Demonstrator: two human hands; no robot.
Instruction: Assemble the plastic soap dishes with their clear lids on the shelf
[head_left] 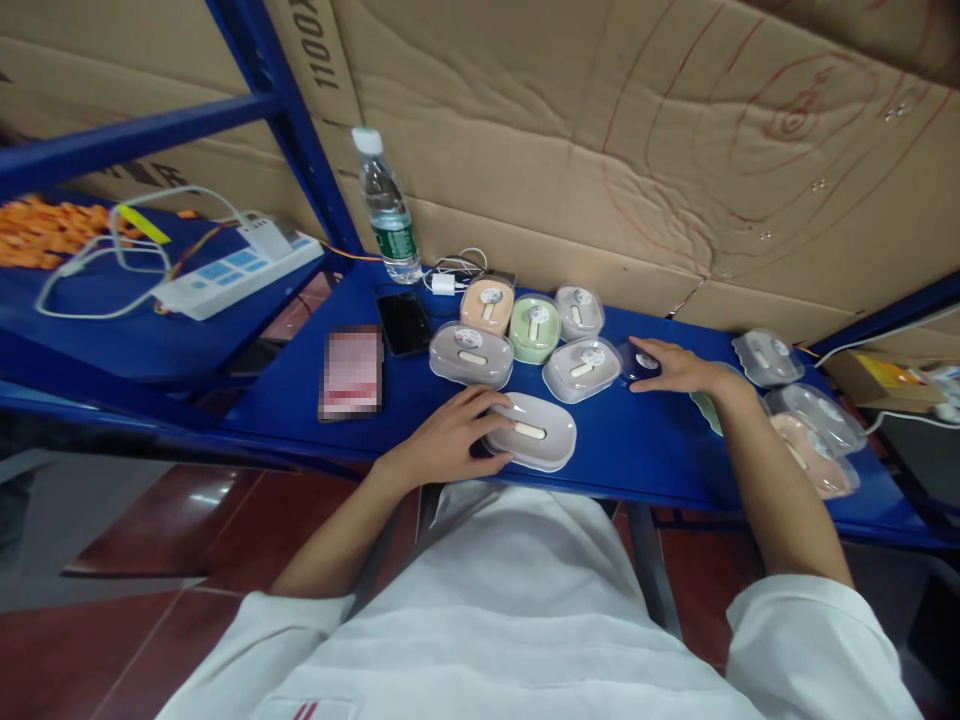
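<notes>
My left hand (457,435) grips the left end of a grey oval plastic box (551,445), thumb at the near side and fingers over the far rim. A pale bar lies in the middle of this box, and no round sticker shows on it. Farther right, my right hand (675,367) has its thumb and fingers closed around a small dark blue item (634,362); its exact kind is unclear. Between the hands and behind stand boxes with clear lids and round stickers: grey (471,355), another grey (581,370), green (535,330), peach (487,305) and a small grey one (580,312).
More clear-lidded boxes (817,455) stand at the right, partly behind my forearm. On the left are a phone (405,322), a blurred-out pink item (351,372), a water bottle (390,215) and a charger (443,284). A power strip (240,275) lies on the neighbouring blue shelf.
</notes>
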